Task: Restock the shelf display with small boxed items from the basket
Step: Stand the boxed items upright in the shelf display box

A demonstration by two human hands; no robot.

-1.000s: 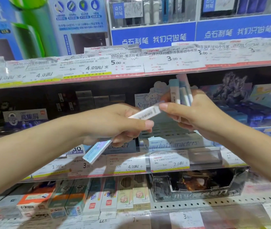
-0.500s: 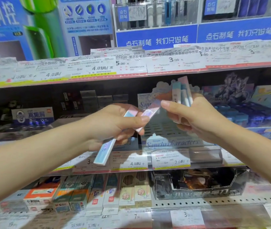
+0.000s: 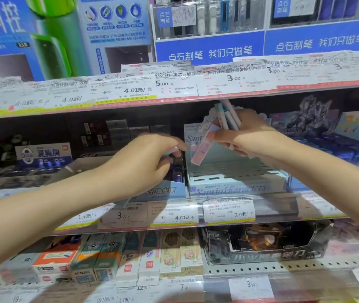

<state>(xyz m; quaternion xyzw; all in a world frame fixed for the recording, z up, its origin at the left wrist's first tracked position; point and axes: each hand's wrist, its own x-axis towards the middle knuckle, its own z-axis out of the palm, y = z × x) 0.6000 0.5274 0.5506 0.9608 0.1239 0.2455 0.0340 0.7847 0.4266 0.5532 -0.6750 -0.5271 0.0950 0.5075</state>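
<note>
My right hand (image 3: 246,136) grips a fanned bundle of slim boxes (image 3: 228,117), pale blue and pink, just under the upper shelf's edge. Its thumb also pinches one pink slim box (image 3: 202,147), which hangs tilted over the pale blue slotted display tray (image 3: 228,189) on the middle shelf. My left hand (image 3: 148,165) is blurred, just left of the tray. Its fingers are curled around a pale blue slim box (image 3: 170,153) that is mostly hidden by the hand. The two hands are a short gap apart. The basket is out of view.
A blue eraser carton (image 3: 42,154) stands left of the tray and dark blue boxes (image 3: 349,149) right of it. Price-tag strips (image 3: 174,215) front each shelf. The upper shelf edge (image 3: 174,99) hangs close above my right hand. Below are boxed goods (image 3: 130,259) and a black carton (image 3: 261,246).
The hands have drawn apart. My left hand moved left and down toward the shelf. The pink box now hangs steeply from my right thumb over the tray.
</note>
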